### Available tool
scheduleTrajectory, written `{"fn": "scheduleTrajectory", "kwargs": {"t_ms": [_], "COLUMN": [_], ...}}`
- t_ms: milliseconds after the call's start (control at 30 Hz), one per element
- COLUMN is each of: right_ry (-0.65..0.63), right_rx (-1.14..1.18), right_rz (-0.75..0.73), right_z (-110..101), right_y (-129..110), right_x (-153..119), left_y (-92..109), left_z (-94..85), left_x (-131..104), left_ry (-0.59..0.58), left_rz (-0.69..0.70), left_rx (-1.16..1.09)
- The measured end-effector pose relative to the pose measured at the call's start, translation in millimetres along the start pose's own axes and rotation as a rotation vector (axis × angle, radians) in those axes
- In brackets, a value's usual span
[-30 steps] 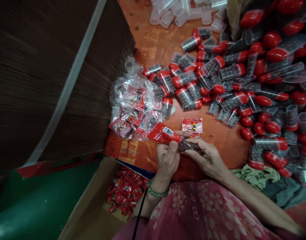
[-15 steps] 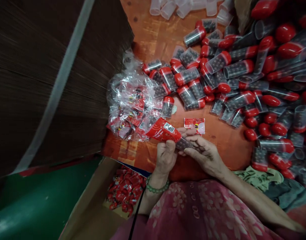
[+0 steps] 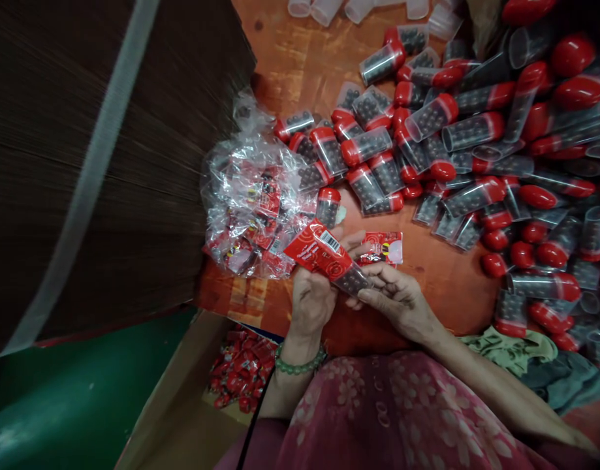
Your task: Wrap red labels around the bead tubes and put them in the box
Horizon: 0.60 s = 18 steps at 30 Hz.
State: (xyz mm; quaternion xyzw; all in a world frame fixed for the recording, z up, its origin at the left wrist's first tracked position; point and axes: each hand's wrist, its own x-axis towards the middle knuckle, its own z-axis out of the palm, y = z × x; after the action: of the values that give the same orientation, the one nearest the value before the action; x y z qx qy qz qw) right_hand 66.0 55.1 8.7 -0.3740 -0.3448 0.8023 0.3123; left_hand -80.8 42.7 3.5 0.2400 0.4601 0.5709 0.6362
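At six o'clock on the orange table (image 3: 300, 59), the left hand (image 3: 312, 300) and right hand (image 3: 400, 300) pinch one clear tube of dark beads (image 3: 351, 281), its upper end sheathed in a red printed sleeve (image 3: 319, 251). Fingers close narrowly around it. If either grip slackens, I'd expect the sleeve to slide off or the beads to spill. Capped tubes (image 3: 456, 150) crowd two o'clock; a plastic bag of sleeves (image 3: 253, 209) sits at ten; a loose label (image 3: 385, 248) lies just beyond.

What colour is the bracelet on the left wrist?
Green: the bracelet is a string of round green beads, seen in the head view, just below the left hand.
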Motion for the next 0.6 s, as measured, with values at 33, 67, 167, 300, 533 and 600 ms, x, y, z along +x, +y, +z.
{"fn": "scheduleTrajectory", "kwargs": {"t_ms": [33, 67, 167, 300, 533, 600], "right_ry": [0.011, 0.022, 0.054, 0.126, 0.021, -0.007], "right_rx": [-0.010, -0.020, -0.034, -0.029, 0.013, 0.023], "right_rz": [-0.004, -0.012, -0.063, -0.126, -0.009, 0.021], "right_z": [0.7, 1.6, 4.8, 7.0, 3.8, 4.3], "right_y": [1.4, 3.4, 11.6, 18.7, -0.6, -4.1], "right_x": [0.0, -0.2, -1.3, -2.1, 3.4, 4.2], "left_y": [-0.9, -3.0, -12.4, -20.5, -5.5, 1.4], "left_z": [0.8, 1.4, 2.4, 4.5, 1.4, 0.5], "left_x": [0.2, -0.2, -3.3, -6.3, -4.2, -2.9], "left_ry": [0.026, 0.039, 0.032, 0.000, -0.083, -0.072], "left_rz": [-0.017, -0.038, -0.044, -0.029, -0.055, -0.032], "left_rx": [0.017, 0.024, 0.018, 0.032, 0.013, -0.021]}}
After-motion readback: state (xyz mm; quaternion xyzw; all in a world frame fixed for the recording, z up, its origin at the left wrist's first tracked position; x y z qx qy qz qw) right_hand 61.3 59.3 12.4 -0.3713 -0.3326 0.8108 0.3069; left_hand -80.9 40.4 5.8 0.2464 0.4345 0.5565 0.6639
